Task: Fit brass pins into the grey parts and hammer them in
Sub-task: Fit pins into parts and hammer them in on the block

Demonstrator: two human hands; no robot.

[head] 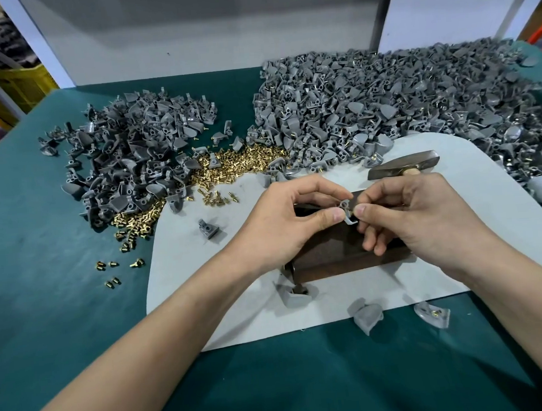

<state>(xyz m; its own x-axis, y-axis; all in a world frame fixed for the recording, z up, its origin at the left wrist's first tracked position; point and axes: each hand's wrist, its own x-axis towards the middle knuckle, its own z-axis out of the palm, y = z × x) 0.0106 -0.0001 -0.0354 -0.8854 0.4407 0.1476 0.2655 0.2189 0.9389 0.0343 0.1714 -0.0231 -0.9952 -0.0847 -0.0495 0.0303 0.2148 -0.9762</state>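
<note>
**A small part over the block, and several ways to lose the pin**

The grey part (pixel 348 213) was held just above the dark block (pixel 341 255). The left hand (pixel 284 223) pinched its left side between thumb and forefinger, and the curled fingertips of the right hand (pixel 420 222) pinched its right. Whether a pin sat between those fingertips could not be told.

I judged the chief risk to be a pin entering crooked or slipping free, since the fingers crowded a small hole. A dropped pin would be lost among the loose brass pins (pixel 237 162) beyond the hands. A tilted pin, once struck, might bend or crack the part. The hammer (pixel 402 164) lay just beyond the right hand, near enough to be knocked.

The block stood on a pale mat (pixel 197 276) over a green table cover (pixel 49 242). One heap of grey parts (pixel 129 151) lay far left and a larger heap (pixel 400 97) far right. A white panel (pixel 184 27) closed the back, and a yellow crate (pixel 10 84) showed at far left.
</note>
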